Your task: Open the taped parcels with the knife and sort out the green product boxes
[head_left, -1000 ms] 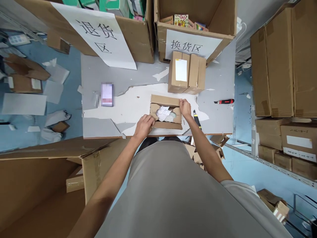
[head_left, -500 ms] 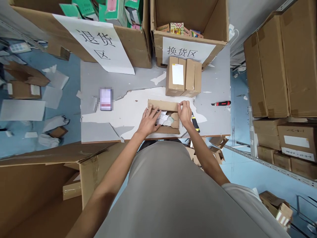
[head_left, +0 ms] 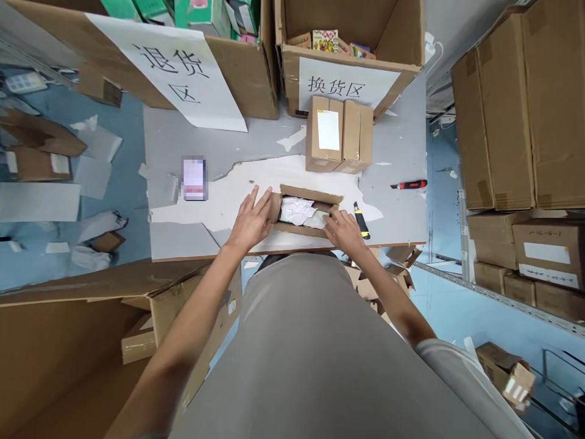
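A small cardboard box (head_left: 301, 230) lies near the front edge of the table with its top flaps raised. Crumpled white paper (head_left: 295, 210) fills its left part, and a pale, translucent piece of wrapping (head_left: 319, 218) shows to the right of that. My left hand (head_left: 250, 221) is at the box's left end, fingers stretched out and apart, the tips against the left flap. At the other end, my right hand (head_left: 345, 231) has its bent fingers over the box's right edge and hides that corner. A yellow-and-black box cutter (head_left: 361, 221) rests just right of this hand.
Two taped cartons (head_left: 324, 134) stand behind the box. Farther back are a large bin of green boxes (head_left: 247, 79) and another large bin (head_left: 292, 73), both with paper signs. A red cutter (head_left: 411, 184) lies right, a blurred phone-like object (head_left: 194, 178) left.
The back flap has been folded back, so more of the paper inside shows. My left hand has moved left off the box's top, and my right hand has come down toward the front right corner.
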`<action>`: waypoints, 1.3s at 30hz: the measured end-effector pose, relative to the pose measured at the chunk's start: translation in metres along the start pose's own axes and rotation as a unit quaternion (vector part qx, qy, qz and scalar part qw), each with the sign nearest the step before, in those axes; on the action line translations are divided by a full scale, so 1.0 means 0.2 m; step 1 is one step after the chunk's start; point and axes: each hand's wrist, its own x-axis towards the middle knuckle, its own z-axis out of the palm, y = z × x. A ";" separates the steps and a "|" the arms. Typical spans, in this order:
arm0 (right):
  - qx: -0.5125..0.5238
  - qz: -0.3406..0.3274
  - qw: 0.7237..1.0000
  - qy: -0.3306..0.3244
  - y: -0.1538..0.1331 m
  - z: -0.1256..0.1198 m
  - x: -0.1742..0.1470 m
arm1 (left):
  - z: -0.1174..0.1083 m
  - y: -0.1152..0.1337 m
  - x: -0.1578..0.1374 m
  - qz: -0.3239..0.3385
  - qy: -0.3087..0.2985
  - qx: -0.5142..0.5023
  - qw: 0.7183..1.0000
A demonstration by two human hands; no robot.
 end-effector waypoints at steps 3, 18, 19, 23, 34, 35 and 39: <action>0.052 0.052 0.996 0.058 0.09 0.04 -0.08 | 0.00 0.00 0.00 0.004 -0.005 0.001 1.000; 0.310 0.105 0.935 0.135 0.28 0.27 0.09 | 0.04 0.02 -0.10 -0.037 -0.004 0.007 0.999; 0.309 0.103 0.936 0.132 0.29 0.26 0.10 | 0.02 0.05 -0.09 -0.042 0.000 0.012 0.999; 0.270 0.101 0.950 0.121 0.27 0.20 0.08 | -0.02 0.21 0.01 -0.045 -0.015 0.015 0.999; 0.148 0.028 0.987 0.060 -0.08 0.02 0.17 | 0.09 0.42 0.24 -0.141 -0.084 0.020 0.986; 0.137 0.029 0.989 0.050 -0.09 0.01 0.19 | 0.11 0.43 0.27 -0.160 -0.093 0.025 0.982; 0.118 0.040 0.992 0.018 -0.10 -0.01 0.21 | 0.20 0.51 0.39 -0.203 -0.142 0.042 0.968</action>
